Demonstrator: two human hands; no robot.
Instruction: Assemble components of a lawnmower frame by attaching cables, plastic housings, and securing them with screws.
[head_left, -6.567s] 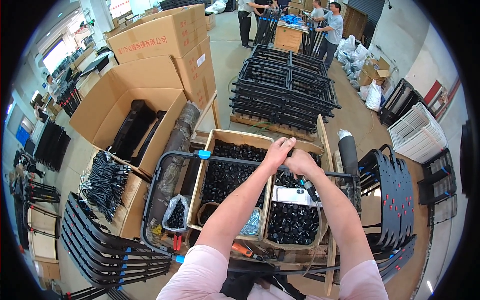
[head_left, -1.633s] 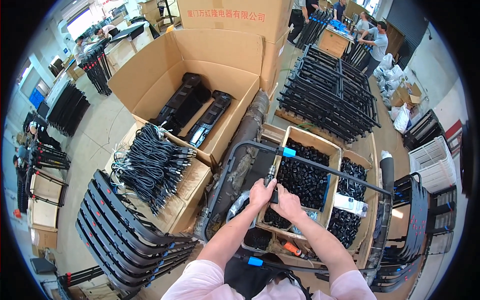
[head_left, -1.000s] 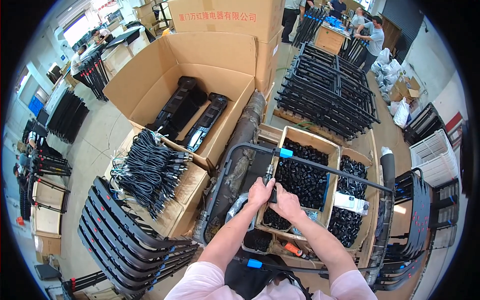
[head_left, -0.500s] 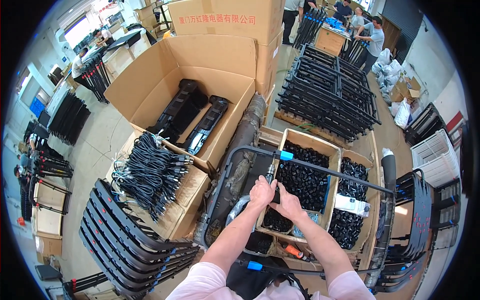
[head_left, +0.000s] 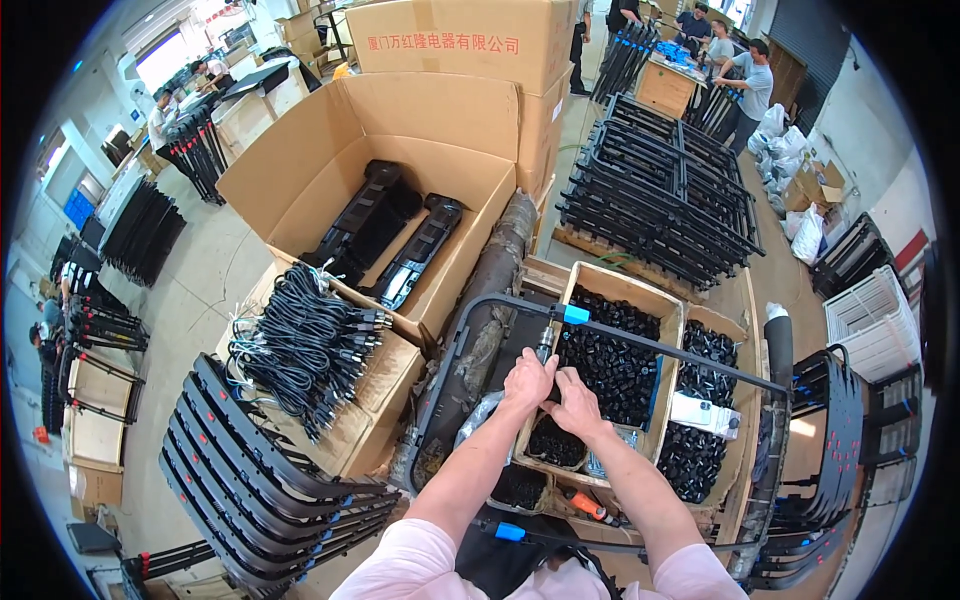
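Observation:
Both hands are together around a power screwdriver (head_left: 545,345) with a metal nose and a dark body, mostly hidden by my fingers. My left hand (head_left: 529,380) is closed around its front part. Just to the right, my right hand (head_left: 574,402) grips the dark rear part. The tool's nose reaches the far bar of a black tubular frame (head_left: 660,346), near a blue clip (head_left: 576,315). This frame lies across the work surface in front of me, and a second blue clip (head_left: 510,532) sits on its near bar.
Under the frame, a wooden bin (head_left: 672,375) holds many small black parts. An orange-handled tool (head_left: 588,504) lies close to me. At left are bundled black cables (head_left: 305,345), stacked curved black frames (head_left: 235,470) and an open carton (head_left: 290,160). Other people work in the background.
My view has shifted slightly, so the scene sits a little lower and to the right. Both hands stay on the screwdriver at the same spot by the frame.

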